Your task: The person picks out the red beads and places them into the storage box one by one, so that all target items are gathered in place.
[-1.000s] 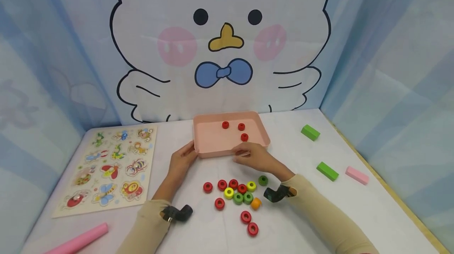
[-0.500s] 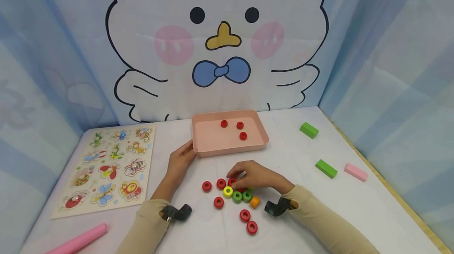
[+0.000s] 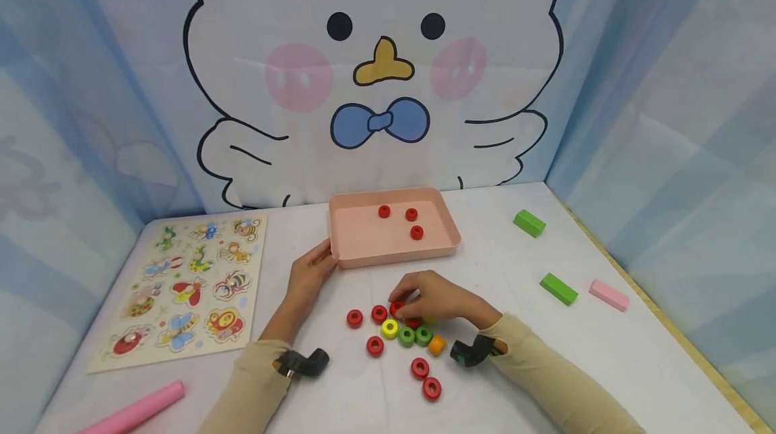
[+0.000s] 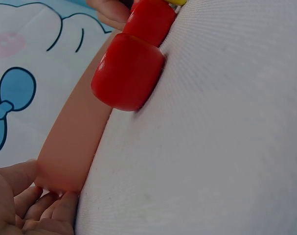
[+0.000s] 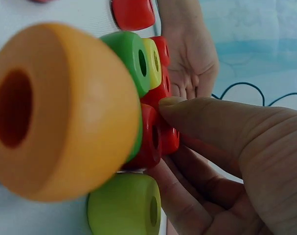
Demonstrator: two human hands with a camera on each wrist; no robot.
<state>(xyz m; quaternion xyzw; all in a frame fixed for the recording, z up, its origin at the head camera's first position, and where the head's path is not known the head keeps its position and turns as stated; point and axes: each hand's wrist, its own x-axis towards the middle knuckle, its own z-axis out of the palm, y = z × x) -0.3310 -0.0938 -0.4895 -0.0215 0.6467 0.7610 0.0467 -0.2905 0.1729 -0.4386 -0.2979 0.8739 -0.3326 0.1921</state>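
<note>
A pink tray [image 3: 394, 260] with three red beads [image 3: 416, 232] in it sits mid-table. My left hand [image 3: 316, 264] rests with relaxed fingers against the tray's near left corner [image 4: 65, 161]. A cluster of red, yellow, green and orange beads [image 3: 406, 335] lies in front of the tray. Over this cluster my right hand [image 3: 403, 300] curls down, thumb and fingers pinching a red bead [image 3: 397, 308] that still sits among the others. The right wrist view shows the thumb [image 5: 187, 110] pressed on that red bead [image 5: 150, 142], with an orange bead [image 5: 65, 112] large in front.
An animal peg puzzle board [image 3: 182, 286] lies at the left and a pink cylinder [image 3: 136, 410] at the near left. Two green blocks [image 3: 529, 223] [image 3: 558, 288] and a pink block [image 3: 608, 294] lie at the right. Fabric walls close the back and sides.
My right hand drew back from the tray's front rim to the bead cluster and closed its fingers on a red bead. The left hand stayed at the tray's corner.
</note>
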